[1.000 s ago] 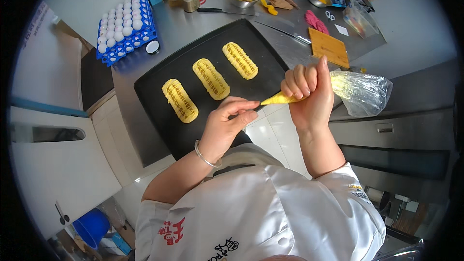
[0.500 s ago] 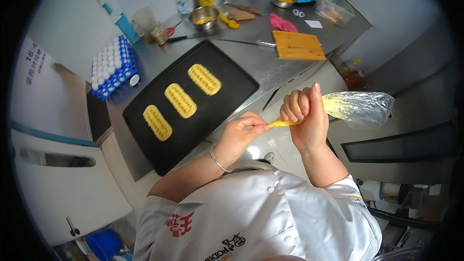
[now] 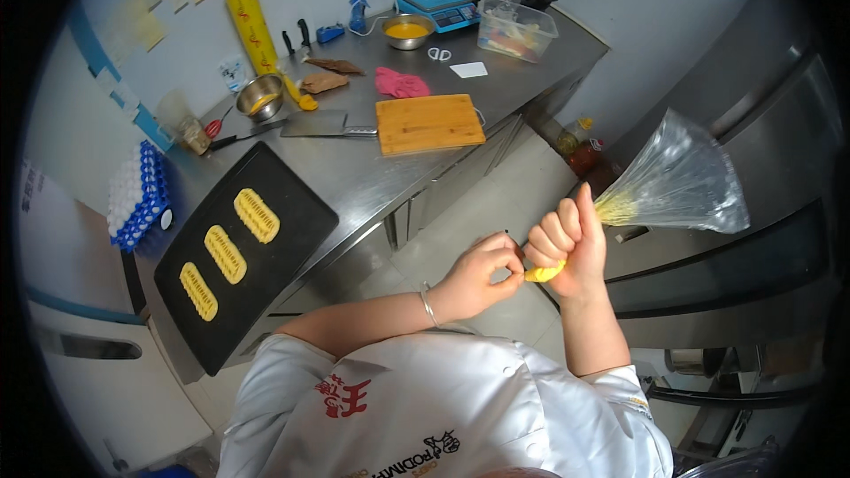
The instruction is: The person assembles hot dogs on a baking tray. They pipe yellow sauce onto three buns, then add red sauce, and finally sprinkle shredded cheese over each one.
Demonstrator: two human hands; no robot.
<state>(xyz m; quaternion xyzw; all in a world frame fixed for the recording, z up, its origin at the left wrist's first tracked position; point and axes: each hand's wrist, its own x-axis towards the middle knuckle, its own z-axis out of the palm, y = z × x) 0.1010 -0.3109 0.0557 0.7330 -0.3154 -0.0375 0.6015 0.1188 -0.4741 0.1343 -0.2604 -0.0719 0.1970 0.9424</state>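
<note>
My right hand [image 3: 567, 246] is closed around a clear piping bag [image 3: 680, 179], its thumb pointing up. Above the fist the loose plastic fans out, smeared with yellow inside; below it a short bulge of yellow filling shows. At the bag's narrow tip my left hand [image 3: 482, 276] pinches with thumb and finger, the other fingers curled. Both hands are over the floor, to the right of a black baking tray [image 3: 297, 208]. Three yellow oblong pieces with ridged tops lie on the tray, such as the middle piece [image 3: 225, 254].
The steel counter [image 3: 341, 173] holds a wooden cutting board [image 3: 431, 124], a cleaver [image 3: 316, 124], a pink cloth [image 3: 401, 82], a bowl of yellow liquid [image 3: 408, 32], a blue scale [image 3: 437, 7] and a plastic tub [image 3: 518, 28]. Egg trays [image 3: 140, 195] stand at left.
The view has swung right, so the counter and tray sit further left. The bag's loose end has risen and spread wider. My left hand has come closer to my right fist.
</note>
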